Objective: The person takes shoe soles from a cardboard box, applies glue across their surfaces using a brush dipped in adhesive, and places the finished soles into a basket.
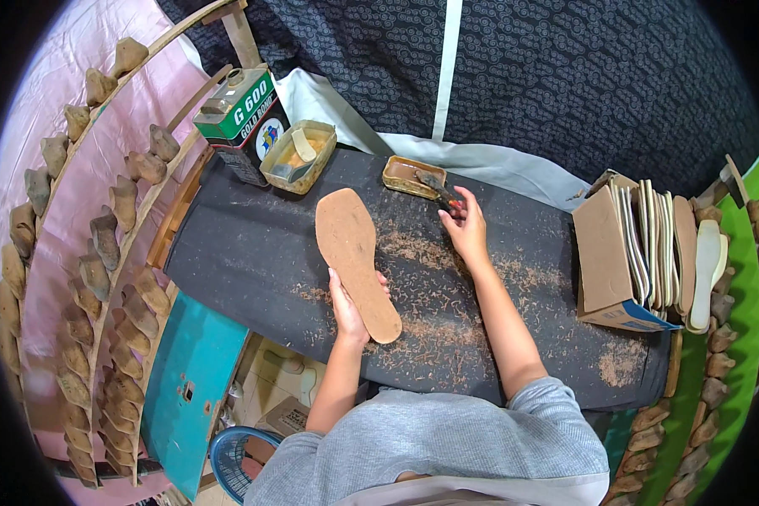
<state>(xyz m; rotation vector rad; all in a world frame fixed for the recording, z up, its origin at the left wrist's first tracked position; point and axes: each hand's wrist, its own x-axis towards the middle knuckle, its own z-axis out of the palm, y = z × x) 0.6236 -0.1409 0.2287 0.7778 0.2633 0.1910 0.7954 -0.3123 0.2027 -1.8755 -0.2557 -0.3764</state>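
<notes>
A brown insole-shaped sole (350, 261) is tilted up over the table in my left hand (347, 310), whose fingers wrap its narrower lower part from the side and behind. My right hand (469, 229) is at the back of the table, thumb and fingers closed on the handle of a brush (434, 183). The brush head dips into a small rectangular tray (388, 180) with brownish contents. To its left stands a larger cut-open container (324, 173) with yellowish residue and a pale scraper-like piece (304, 145) inside.
Brown shavings (430, 329) litter the dark tabletop (244, 244). A metal can (243, 126) stands back left. At right, a cardboard box (603, 253) holds several upright soles. Racks of wooden shoe lasts (105, 236) line the left side. A blue basket (228, 464) sits below, lower left.
</notes>
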